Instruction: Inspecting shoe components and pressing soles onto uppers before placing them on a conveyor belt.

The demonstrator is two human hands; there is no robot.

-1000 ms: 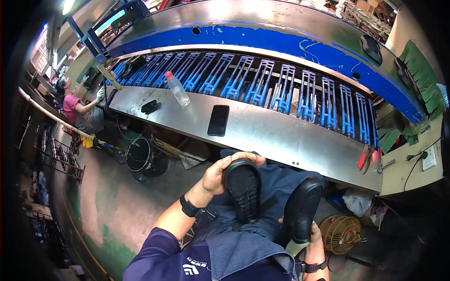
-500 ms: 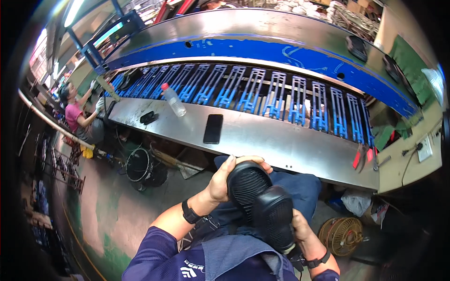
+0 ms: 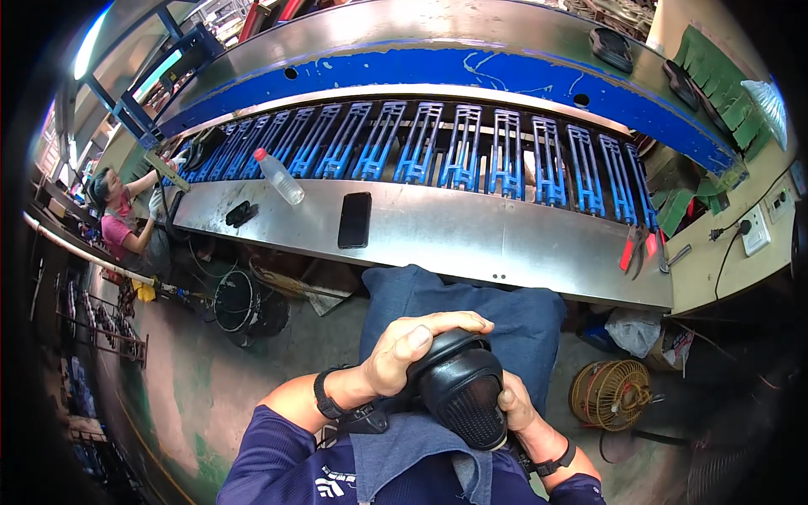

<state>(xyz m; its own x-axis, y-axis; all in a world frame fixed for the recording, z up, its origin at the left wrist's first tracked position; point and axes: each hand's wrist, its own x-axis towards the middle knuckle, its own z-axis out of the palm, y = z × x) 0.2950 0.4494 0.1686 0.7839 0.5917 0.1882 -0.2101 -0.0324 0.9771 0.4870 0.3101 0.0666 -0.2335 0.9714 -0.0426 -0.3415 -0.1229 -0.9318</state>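
In my lap I hold a pair of black shoes (image 3: 471, 389), pressed close together, one partly behind the other. The nearer one shows a smooth rounded end and a finely textured dark face. My left hand (image 3: 408, 353) is closed over the far end of the shoe behind, its fingers bent across the top. Against the near shoe's right side, my right hand (image 3: 519, 404) grips with the thumb showing; its other fingers are mostly hidden. Below the hands lies a blue-grey apron (image 3: 387, 459).
A steel bench (image 3: 438, 244) runs ahead, bearing a phone (image 3: 354, 220), a plastic bottle (image 3: 279, 177), a small black object (image 3: 241, 214) and red-handled pliers (image 3: 633, 251). Behind it stand blue rods (image 3: 461, 151). A fan (image 3: 610, 396) sits right; a person (image 3: 126, 219) works far left.
The shoes have tilted, so the ribbed soles no longer face me and a rounded end shows. Both hands have moved slightly, keeping hold. The bench appears farther up-left in view.
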